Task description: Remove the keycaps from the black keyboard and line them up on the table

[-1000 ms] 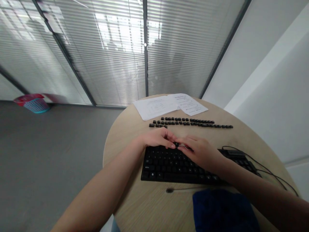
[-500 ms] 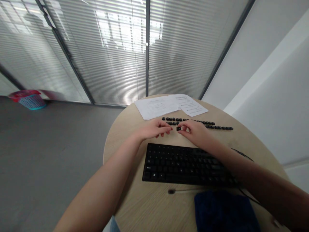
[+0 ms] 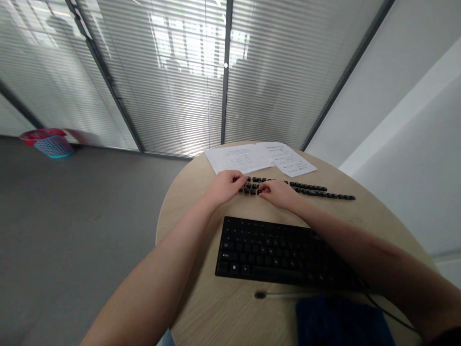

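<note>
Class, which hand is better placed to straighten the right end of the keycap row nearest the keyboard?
Right, probably: the right hand has its fingertips on that end's keycap, while the left hand is farther left.

Slatted blinds (image 3: pixel 180 105) between dark frames fill the far side, bright light glowing through them. White wall (image 3: pixel 406 105) right, grey floor (image 3: pixel 108 216) left, round wood-grain table (image 3: pixel 205 307) near.
</note>
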Motion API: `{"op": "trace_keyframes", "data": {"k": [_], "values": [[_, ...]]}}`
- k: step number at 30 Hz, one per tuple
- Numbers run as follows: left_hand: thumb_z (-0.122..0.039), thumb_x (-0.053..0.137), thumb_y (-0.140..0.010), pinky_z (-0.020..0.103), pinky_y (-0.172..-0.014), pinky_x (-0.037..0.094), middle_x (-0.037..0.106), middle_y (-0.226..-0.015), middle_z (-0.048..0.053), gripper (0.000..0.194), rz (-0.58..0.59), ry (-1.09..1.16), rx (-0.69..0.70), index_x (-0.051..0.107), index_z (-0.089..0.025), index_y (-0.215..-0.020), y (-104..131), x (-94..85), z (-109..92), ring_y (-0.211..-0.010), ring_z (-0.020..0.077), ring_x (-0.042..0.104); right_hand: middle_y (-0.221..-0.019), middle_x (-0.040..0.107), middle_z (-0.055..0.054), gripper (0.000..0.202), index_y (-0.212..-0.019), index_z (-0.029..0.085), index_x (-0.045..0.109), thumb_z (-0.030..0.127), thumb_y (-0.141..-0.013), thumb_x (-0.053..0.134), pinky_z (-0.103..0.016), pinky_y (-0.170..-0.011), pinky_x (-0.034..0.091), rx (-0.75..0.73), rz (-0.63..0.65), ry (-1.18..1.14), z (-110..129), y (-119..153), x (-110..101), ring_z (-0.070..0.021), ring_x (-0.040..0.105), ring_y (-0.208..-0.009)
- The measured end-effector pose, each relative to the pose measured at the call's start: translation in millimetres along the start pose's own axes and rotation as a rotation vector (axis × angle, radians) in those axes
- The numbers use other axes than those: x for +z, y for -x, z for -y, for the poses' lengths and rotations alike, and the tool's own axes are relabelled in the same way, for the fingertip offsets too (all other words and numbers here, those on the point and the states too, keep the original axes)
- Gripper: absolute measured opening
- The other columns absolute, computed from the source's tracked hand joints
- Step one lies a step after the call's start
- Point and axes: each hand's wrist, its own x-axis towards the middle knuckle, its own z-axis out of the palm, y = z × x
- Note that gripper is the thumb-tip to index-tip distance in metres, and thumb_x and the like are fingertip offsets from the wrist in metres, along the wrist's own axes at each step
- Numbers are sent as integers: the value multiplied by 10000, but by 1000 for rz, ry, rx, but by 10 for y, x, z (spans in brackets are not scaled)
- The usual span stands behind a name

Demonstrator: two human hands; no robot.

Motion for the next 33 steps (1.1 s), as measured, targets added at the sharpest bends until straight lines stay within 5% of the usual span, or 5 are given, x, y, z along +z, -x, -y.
{"op": "trace_keyframes", "data": {"k": [12, 18, 24, 28, 33], "values": [[-376, 539, -961, 287, -600, 372, 626, -635, -1, 325, -31, -10, 43, 682, -186, -739, -24, 30, 37, -612, 148, 536, -913, 811, -76, 224, -1103, 187, 818, 255, -918, 712, -342, -800, 513, 11, -25, -43, 34, 102, -87, -245, 727, -857], [-372, 531, -971, 296, -593, 357, 575, -590, -9, 348, 16, -27, 30, 620, -195, -685, -13, 15, 14, -583, 142, 511, -972, 802, -111, 399, -1034, 174, 799, 342, -1063, 438, -365, -820, 527, 32, -81, -142, 70, 501, -349, -250, 725, -886], [-400, 570, -959, 291, -565, 379, 568, -598, -12, 328, 262, -40, 12, 623, -196, -708, 5, 15, 11, -539, 133, 534, -901, 760, -71, 500, -918, 220, 784, 397, -1064, 340, -333, -824, 537, 79, -329, -500, 220, 1161, -663, -212, 701, -876], [-393, 651, -900, 288, -556, 345, 537, -582, -24, 286, 478, -76, 18, 646, -190, -699, 21, 18, 45, -533, 122, 483, -607, 601, -16, 478, -838, 217, 726, 434, -1048, 356, -288, -532, 444, 192, -168, -634, 364, 1378, -661, -164, 570, -546], [-391, 716, -825, 280, -627, 419, 676, -739, 6, 217, 681, -93, 52, 738, -176, -842, 48, 32, 94, -656, 140, 575, -590, 617, 16, 346, -889, 225, 627, 485, -1045, 459, -270, -530, 462, 125, 62, -687, 448, 1386, -432, -150, 600, -527]]}}
